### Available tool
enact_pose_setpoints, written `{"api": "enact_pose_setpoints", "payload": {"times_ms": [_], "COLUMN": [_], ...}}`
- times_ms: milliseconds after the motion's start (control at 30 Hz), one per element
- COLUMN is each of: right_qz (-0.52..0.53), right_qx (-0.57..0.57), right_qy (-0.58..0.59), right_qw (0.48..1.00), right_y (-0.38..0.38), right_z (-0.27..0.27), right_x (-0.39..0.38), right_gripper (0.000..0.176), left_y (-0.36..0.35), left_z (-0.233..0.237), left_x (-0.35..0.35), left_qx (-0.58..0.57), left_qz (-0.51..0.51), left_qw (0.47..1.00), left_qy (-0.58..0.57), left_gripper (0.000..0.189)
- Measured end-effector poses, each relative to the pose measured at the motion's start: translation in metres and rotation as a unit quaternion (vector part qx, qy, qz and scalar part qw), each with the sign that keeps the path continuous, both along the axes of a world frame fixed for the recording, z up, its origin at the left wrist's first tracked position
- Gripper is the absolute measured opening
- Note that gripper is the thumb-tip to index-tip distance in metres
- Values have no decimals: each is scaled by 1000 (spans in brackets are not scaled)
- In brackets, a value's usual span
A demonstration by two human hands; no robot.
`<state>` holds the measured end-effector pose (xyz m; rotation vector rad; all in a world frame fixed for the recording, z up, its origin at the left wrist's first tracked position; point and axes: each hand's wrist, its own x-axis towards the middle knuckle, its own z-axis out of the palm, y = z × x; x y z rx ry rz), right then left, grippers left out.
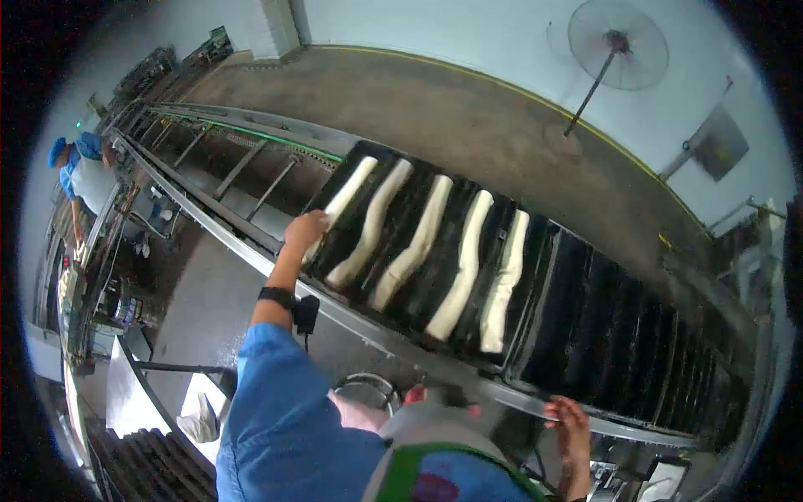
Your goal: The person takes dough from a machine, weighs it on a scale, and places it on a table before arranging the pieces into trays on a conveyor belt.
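Note:
Five long pale dough strips lie side by side in the grooves of a black ribbed tray (418, 289). My left hand (304, 230) is closed at the near part of the leftmost dough strip (351, 189), its fingers curled against it. Beside that strip lies a second, bent dough strip (375, 219). The rightmost dough strip (504, 289) looks creased along its middle. My right hand (570, 421) hangs by the near rail, below the tray's right end, its fingers loosely bent and apart with nothing in them.
A second black grooved tray (611, 322) adjoins on the right. The metal conveyor rail (360, 322) runs between me and the trays. A standing fan (617, 43) is by the far wall. Another person in blue (88, 171) works at a line on the left.

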<state>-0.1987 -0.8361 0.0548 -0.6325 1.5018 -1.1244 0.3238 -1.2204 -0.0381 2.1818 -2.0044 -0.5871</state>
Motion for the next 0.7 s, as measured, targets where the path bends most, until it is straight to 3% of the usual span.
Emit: {"api": "enact_pose_setpoints", "payload": {"times_ms": [67,167,200,267,333,367,400,433,467,533,567,600,633,667,700], "right_qz": [-9,1,-5,25,13,-10,-25,-57,-73,-109,-135,-160,-183,-205,-226], "right_qx": [5,32,41,-7,-33,-25,-54,-26,-26,-31,-19,-7,-12,-16,-20], "right_qy": [-2,6,8,-17,2,3,14,-2,16,35,36,36,34,36,39], "right_qw": [1000,999,999,1000,999,1000,998,998,997,993,990,986,982,978,973], "right_y": [-1,-8,-6,5,23,33,48,63,80,111,128,144,164,182,198], "right_z": [-12,-11,-13,-16,-21,-25,-38,-40,-47,-60,-64,-72,-72,-76,-79], "right_x": [-3,3,3,-2,-11,-17,-28,-34,-40,-54,-58,-61,-67,-71,-69], "right_gripper": [27,27,28,32,33,33,34,33,33,32,32,31,31,32,33], "left_y": [-1,-39,-2,83,186,178,132,80,18,-46,-74,-71,-67,-10,-46], "left_z": [-12,-90,-49,58,158,136,83,38,-19,-75,-98,-99,-80,-32,-73], "left_x": [14,69,37,-46,-138,-121,-78,-41,8,27,23,-28,-80,-161,-183], "left_qx": [-89,-362,-287,-155,3,-26,-83,-137,-212,-290,-351,-236,-228,-181,-197], "left_qz": [48,-128,-110,-4,-100,-90,-84,-77,-99,-168,-252,-145,-201,-272,-300], "left_qw": [995,922,923,797,691,727,793,858,925,938,902,925,935,907,906], "left_qy": [2,59,233,584,716,681,598,488,301,93,14,258,185,267,224], "left_gripper": [42,35,38,44,49,48,47,46,45,44,44,43,41,41,39]}}
